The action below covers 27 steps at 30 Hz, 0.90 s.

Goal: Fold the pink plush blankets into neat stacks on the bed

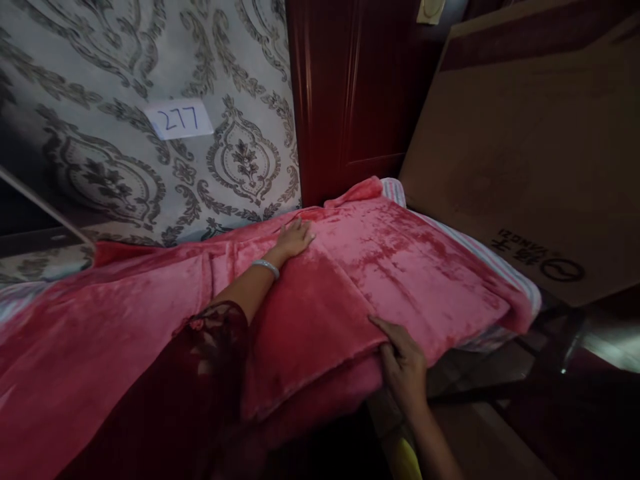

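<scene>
A plush pink-red blanket point(315, 327) lies spread over a long surface, with one part folded over in the middle. My left hand point(294, 239), a silver bracelet on its wrist, rests flat on the blanket near its far edge, fingers stretched out. At the near right corner of the folded part, my right hand point(404, 363) pinches the blanket's edge between thumb and fingers. To the right, the plush cloth continues in a pink, shiny stretch with creases.
A striped cloth point(480, 250) shows under the blanket's right side. Behind stand a patterned wall point(245, 160), a dark red door panel point(345, 87) and a large cardboard box point(515, 147). A paper marked 277 point(179, 119) is on the wall. Something yellow point(407, 460) shows at the bottom.
</scene>
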{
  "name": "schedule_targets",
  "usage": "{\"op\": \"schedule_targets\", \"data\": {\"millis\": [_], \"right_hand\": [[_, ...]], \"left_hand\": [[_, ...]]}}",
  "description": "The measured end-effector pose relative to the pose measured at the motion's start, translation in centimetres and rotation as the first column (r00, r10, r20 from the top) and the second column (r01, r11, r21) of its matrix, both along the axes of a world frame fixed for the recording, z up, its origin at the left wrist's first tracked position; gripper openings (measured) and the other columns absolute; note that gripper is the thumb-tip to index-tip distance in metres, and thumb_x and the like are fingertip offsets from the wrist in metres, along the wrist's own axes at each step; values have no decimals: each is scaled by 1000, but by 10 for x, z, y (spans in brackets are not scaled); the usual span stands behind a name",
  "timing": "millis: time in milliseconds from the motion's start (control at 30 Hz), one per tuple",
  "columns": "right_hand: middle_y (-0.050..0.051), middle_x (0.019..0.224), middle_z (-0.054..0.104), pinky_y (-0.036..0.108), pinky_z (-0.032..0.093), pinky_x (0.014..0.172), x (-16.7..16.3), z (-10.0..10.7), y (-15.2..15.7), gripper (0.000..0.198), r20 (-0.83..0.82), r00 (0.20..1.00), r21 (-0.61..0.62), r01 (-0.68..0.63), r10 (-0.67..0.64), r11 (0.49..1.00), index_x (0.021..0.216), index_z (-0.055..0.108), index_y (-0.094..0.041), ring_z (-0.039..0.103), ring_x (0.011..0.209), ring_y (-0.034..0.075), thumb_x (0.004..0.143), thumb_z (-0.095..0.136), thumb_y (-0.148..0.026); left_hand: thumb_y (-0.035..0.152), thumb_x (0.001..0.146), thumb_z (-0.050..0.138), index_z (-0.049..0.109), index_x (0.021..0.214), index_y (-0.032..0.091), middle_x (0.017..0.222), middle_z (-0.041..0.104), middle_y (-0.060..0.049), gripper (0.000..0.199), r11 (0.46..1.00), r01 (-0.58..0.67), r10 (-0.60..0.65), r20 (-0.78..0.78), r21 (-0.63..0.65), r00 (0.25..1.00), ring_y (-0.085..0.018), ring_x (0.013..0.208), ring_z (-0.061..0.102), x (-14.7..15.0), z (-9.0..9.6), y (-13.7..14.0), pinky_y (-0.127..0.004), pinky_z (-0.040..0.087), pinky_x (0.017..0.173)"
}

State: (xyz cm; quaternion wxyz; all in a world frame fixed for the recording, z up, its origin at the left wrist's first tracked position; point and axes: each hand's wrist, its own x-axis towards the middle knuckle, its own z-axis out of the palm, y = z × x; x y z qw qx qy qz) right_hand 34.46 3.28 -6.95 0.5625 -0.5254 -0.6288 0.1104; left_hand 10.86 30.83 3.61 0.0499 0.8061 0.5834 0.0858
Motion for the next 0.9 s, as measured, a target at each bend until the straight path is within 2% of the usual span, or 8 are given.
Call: {"op": "schedule_targets", "data": {"millis": [133,233,300,367,467,633,767,900], "right_hand": [[6,119,72,41,56,95,22,21,-3,51,102,994,7,-42,41,999,123,73,-25,67,110,23,81,45,-16],[8,127,69,46,49,106,22,60,10,47,146,989,86,10,-22,996,128,70,-25,61,122,24,89,44,-20],[10,136,64,47,45,112,4,90,32,46,224,974,106,-61,36,992,137,64,-23,57,129,24,97,42,-27],[14,149,54,48,38,118,-26,117,64,52,373,919,53,-158,127,986,149,52,-16,48,139,25,100,41,-33],[15,162,35,55,30,121,-74,135,113,61,599,765,-186,-153,236,971,158,38,-17,31,151,30,100,46,-37],[11,168,19,61,23,122,-102,103,155,62,758,545,-425,-7,359,905,161,29,-24,17,156,29,104,42,-45],[6,169,15,54,32,119,-92,64,161,60,763,539,-443,36,356,896,162,29,-25,18,155,27,106,35,-47],[5,169,16,51,34,119,-91,54,162,60,786,529,-400,40,320,916,161,30,-25,20,155,27,106,36,-48]], "left_hand": [[52,102,33,37,157,20,167,28,-15,64,996,68,-67,-15,51,998,-28,156,22,-17,16,-36,-51,11,126],[52,99,41,38,156,21,167,30,-15,65,999,35,-36,-28,-20,999,-30,155,24,-42,19,-71,-50,15,126],[52,98,45,37,155,19,167,29,-18,67,998,-27,25,-38,-51,999,-32,155,24,-58,17,-93,-53,17,125],[53,98,44,35,156,16,166,29,-20,69,995,-88,85,-52,-52,995,-34,155,23,-71,15,-112,-56,18,124],[55,98,43,31,158,14,165,29,-22,74,987,-160,157,-90,-18,983,-34,156,21,-81,11,-134,-57,15,124],[61,97,41,28,160,12,167,22,-25,80,982,-188,189,-123,20,974,-38,157,13,-83,-7,-158,-61,12,124],[65,97,36,27,161,15,168,21,-23,82,981,-195,194,-110,5,975,-40,157,11,-82,-20,-164,-65,12,122],[68,96,35,25,162,17,168,19,-22,84,979,-203,200,-99,-18,975,-39,157,10,-84,-24,-163,-64,12,123]]}}
